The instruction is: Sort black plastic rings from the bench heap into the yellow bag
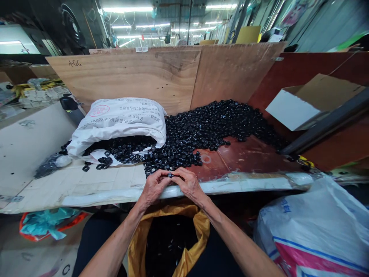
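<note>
Between the fingertips of both hands is a small black ring-shaped part [170,175]. My left hand [155,186] pinches it from the left, and my right hand [188,182] from the right, just over the padded front edge of the bench. Behind them lies a large heap of similar black rings [213,123]. More rings spill from the mouth of a white woven sack [123,115] lying on its side at the left. Beneath my hands, a yellow sack [135,246] stands with its mouth wide and dark small pieces inside.
Wooden boards [144,77] wall the bench at the back. A white cardboard box [296,109] hangs at the right beside a dark metal bar [325,121]. A white plastic sack [311,219] bulges at the lower right. An orange-rimmed basket [34,236] with teal plastic sits lower left.
</note>
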Motion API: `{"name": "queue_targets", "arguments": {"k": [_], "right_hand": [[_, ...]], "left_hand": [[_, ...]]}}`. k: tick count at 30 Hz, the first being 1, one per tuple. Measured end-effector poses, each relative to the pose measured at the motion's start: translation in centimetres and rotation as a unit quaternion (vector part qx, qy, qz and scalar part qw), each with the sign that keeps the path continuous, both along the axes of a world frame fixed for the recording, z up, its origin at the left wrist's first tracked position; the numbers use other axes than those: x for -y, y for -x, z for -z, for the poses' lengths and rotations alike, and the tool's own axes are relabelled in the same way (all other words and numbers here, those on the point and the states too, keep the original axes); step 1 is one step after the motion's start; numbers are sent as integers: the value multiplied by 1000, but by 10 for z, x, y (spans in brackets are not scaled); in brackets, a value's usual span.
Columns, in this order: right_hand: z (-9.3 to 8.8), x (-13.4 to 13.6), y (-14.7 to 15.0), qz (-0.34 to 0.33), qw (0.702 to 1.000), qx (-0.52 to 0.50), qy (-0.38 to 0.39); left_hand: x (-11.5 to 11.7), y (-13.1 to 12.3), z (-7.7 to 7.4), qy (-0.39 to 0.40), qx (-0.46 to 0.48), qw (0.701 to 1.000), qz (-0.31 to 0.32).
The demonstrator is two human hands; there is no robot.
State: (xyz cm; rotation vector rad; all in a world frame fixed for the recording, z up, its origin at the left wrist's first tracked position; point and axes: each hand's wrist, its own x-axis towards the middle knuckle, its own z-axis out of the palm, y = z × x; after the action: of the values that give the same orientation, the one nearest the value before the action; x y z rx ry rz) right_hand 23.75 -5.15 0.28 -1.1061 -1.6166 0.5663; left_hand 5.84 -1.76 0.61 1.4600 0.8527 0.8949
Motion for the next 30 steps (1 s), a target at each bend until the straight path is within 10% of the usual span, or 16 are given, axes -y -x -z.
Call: {"name": "queue_targets", "arguments": {"k": [19,30], "right_hand": [[15,-3,11,40,987,-137,67],[2,0,14,63,997,-22,41]], "left_hand": [[-3,1,-3,49,36,998,13],[2,-1,-5,-16,10,1000,-9]]}}
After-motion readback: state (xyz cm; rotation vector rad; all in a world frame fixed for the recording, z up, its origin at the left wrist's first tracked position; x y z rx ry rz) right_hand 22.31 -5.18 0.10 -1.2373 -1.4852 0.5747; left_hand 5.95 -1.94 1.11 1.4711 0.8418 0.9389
